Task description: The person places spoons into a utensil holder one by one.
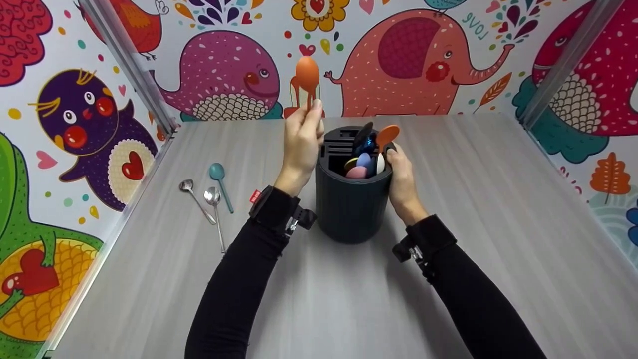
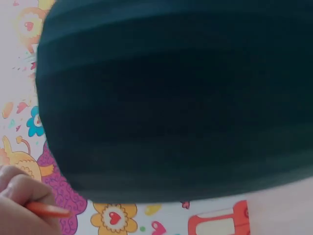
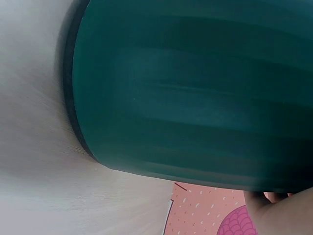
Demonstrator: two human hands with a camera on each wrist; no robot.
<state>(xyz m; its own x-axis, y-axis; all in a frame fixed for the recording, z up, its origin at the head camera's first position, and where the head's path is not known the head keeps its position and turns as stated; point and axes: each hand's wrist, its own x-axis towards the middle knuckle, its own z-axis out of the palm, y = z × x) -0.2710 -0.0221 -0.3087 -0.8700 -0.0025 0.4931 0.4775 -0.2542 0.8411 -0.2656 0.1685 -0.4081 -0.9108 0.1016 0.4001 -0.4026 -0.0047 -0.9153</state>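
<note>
A grey wood-grain table (image 1: 498,209) is enclosed by walls papered with bright cartoon animals, an elephant and a whale among them. Near the middle of the table a dark teal ribbed cutlery holder (image 1: 352,204) is stood upright, its top divided into compartments. Several coloured plastic spoons (image 1: 366,162) are kept bowl-up in the right-hand compartments, an orange one rising highest; the slotted compartments at the back left appear empty.

The holder is steadied by the right hand (image 1: 401,177), whose fingers are curled over the rim and upper wall on the right side, presumably so that the container does not shift or tip while it is being worked at. In the right wrist view only the ribbed wall and a little of the hand are seen.

An orange plastic spoon (image 1: 307,80) is held by the left hand (image 1: 300,147) just above and to the left of the holder's rim. It is pinched by its handle between fingers and thumb, bowl upward, clear of the container. The same thin orange handle is seen gripped in the left wrist view.

Well apart to the left, two metal spoons (image 1: 209,204) and a teal plastic spoon (image 1: 220,182) are laid flat on the table, side by side, handles toward the person.
</note>
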